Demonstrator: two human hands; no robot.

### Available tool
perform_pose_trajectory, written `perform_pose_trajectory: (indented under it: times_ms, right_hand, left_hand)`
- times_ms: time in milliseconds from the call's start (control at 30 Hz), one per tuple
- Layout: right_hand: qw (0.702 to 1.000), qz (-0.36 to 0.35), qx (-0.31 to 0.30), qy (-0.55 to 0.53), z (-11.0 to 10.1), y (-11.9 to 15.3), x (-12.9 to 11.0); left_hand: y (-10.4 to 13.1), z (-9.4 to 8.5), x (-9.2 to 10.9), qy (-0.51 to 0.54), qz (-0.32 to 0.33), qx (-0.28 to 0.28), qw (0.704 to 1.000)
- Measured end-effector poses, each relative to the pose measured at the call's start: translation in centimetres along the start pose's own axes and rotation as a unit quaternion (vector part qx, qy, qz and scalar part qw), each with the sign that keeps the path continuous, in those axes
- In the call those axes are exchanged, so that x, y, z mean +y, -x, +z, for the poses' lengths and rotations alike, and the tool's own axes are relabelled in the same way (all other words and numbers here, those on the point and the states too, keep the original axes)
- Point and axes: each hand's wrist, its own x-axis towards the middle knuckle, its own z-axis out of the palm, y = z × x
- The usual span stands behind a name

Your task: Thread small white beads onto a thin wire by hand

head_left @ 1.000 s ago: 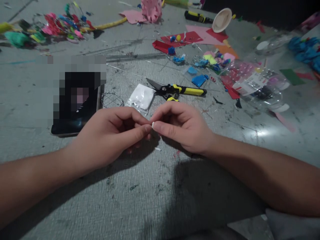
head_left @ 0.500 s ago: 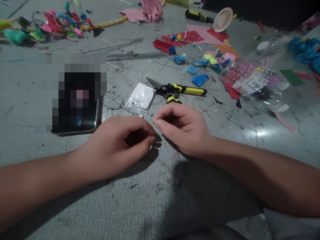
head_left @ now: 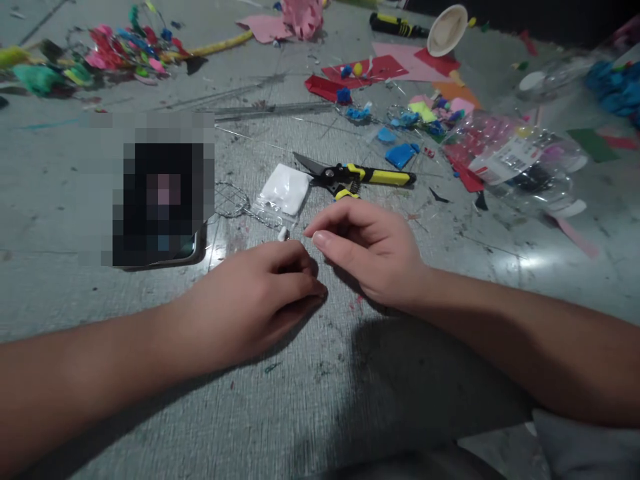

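My left hand (head_left: 260, 287) rests on the grey table (head_left: 300, 413), its fingers curled together; whatever they hold, if anything, is hidden. Just right of it, my right hand (head_left: 375, 253) has thumb and index finger brought together in a pinch, and nothing can be made out between the tips. A small white piece (head_left: 283, 233) lies beyond my left fingers, beside a twisted wire loop (head_left: 231, 200). The clear bag of white material (head_left: 285, 190) is farther back. Black-and-yellow pliers (head_left: 370, 175) with pointed blades lie behind my right hand.
A phone (head_left: 160, 207), partly blurred, lies at the left. Colourful clay pieces (head_left: 125, 50) are at the back left. Red paper (head_left: 370, 71), a paper cup (head_left: 447, 30), a black-and-yellow tool (head_left: 395, 25) and clear plastic packaging (head_left: 515, 160) lie at the back and right.
My left hand has turned and shifted slightly right, and its fingers have closed up. The white pieces by its fingertips no longer show. My right hand has barely moved.
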Motion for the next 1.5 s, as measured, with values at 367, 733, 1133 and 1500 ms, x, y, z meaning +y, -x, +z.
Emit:
perform_pose_trajectory:
  times_ms: [367, 733, 1133, 1500]
  right_hand:
    - [0.997, -0.045, 0.062, -0.02, -0.4, 0.0, 0.8]
    - [0.972, -0.191, 0.0, 0.137, 0.1, 0.8, -1.2]
    - [0.943, -0.233, -0.003, 0.238, 0.3, 0.9, -1.5]
    - [0.942, -0.227, 0.013, 0.246, 0.3, 1.0, -1.3]
  left_hand:
    - [-1.5, -2.6, 0.8, 0.313, -0.188, 0.078, 0.928]
    - [-0.6, -1.7, 0.5, 0.52, -0.313, 0.085, 0.79]
    - [-1.0, -1.9, 1.1, 0.571, -0.331, 0.084, 0.747]
    - [-0.9, -1.5, 0.9, 0.585, -0.335, 0.084, 0.734]
